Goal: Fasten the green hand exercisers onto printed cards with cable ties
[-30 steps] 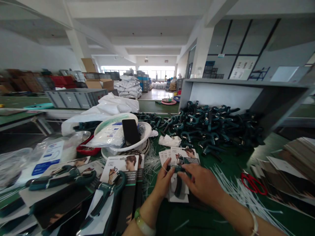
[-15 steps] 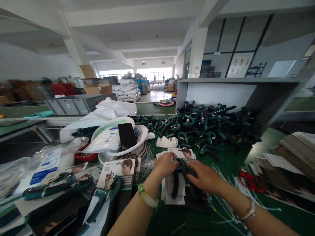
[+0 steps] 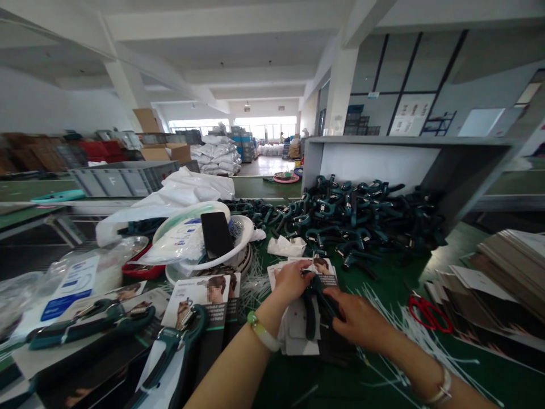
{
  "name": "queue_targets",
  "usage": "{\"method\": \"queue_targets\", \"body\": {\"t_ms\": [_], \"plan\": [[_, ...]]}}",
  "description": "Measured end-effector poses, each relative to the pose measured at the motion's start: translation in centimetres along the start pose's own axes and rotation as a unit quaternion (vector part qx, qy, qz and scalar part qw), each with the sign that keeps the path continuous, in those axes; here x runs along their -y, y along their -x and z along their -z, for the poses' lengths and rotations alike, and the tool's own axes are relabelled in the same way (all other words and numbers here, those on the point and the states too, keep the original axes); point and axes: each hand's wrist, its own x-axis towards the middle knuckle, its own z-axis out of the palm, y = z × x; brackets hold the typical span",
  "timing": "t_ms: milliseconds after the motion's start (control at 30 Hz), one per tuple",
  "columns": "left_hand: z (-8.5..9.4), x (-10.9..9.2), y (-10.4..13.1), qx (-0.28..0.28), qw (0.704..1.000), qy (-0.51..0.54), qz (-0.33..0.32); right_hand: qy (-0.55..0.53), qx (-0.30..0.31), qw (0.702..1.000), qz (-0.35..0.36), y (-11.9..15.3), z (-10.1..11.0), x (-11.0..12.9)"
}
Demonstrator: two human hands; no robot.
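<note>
A dark green hand grip strengthener [image 3: 311, 318] lies on a stack of printed backing cards [image 3: 298, 335] in front of me. My left hand [image 3: 293, 282] is closed on its upper end, by the spring, and the fingers hide part of it. Around its right handle my right hand [image 3: 361, 318] is closed, index finger above and thumb below. A thin white cable tie end [image 3: 324, 325] shows between the handles. To the left, another hand grip strengthener [image 3: 196, 335] rests tied on its card [image 3: 213, 292].
Many hand grip strengtheners [image 3: 340, 213] are heaped before a grey bin [image 3: 409, 141]. Loose cable ties [image 3: 395, 318], red scissors [image 3: 430, 312] and stacked cards [image 3: 502, 284] lie at right. A phone [image 3: 217, 234] rests on a white basin [image 3: 244, 238] at left.
The strengthener has turned slightly on the cards, its handles shifting right. My right hand has moved a little right and down, and the cable tie end now shows. The view has shifted slightly.
</note>
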Motion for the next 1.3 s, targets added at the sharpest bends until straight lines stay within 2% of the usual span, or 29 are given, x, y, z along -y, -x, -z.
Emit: {"method": "queue_targets", "body": {"t_ms": [133,200,300,433,533,633,733,800,867,967,1300], "plan": [[-0.1,-0.6,0.0,0.017,1.0,-0.008,-0.02,0.002,0.043,0.999,-0.011,0.4,-0.4,-0.3],[-0.1,-0.9,0.1,0.017,0.999,-0.024,-0.033,0.033,0.033,0.999,-0.014,0.0,-0.4,-0.3],[0.1,-1.4,0.2,0.005,0.996,-0.062,-0.063,0.102,0.001,0.995,0.024,-1.2,-0.6,0.2],[0.6,-2.3,0.5,-0.024,0.987,-0.117,-0.108,0.196,0.008,0.979,0.051,-2.8,-1.4,1.1],[0.6,-2.7,1.1,-0.052,0.98,-0.156,-0.113,0.202,0.003,0.977,0.066,-3.3,-2.0,0.9],[0.3,-2.5,1.9,-0.086,0.971,-0.182,-0.128,0.131,-0.044,0.986,0.094,-3.2,-2.5,-0.2],[-0.2,-1.7,2.5,-0.085,0.974,-0.171,-0.125,-0.02,-0.135,0.984,0.115,-2.9,-3.2,-1.4],[-0.5,-1.1,2.7,-0.064,0.984,-0.135,-0.101,-0.131,-0.19,0.969,0.084,-2.7,-3.9,-1.8],[-0.7,-0.5,2.7,-0.048,0.99,-0.095,-0.088,-0.221,-0.219,0.95,0.018,-2.6,-4.7,-1.7],[-0.9,0.0,2.7,-0.048,0.991,-0.061,-0.105,-0.302,-0.207,0.929,-0.046,-2.5,-5.3,-1.2],[-0.7,-0.1,3.3,-0.072,0.979,-0.083,-0.171,-0.387,-0.162,0.903,-0.094,-2.4,-5.1,-0.9]]}}
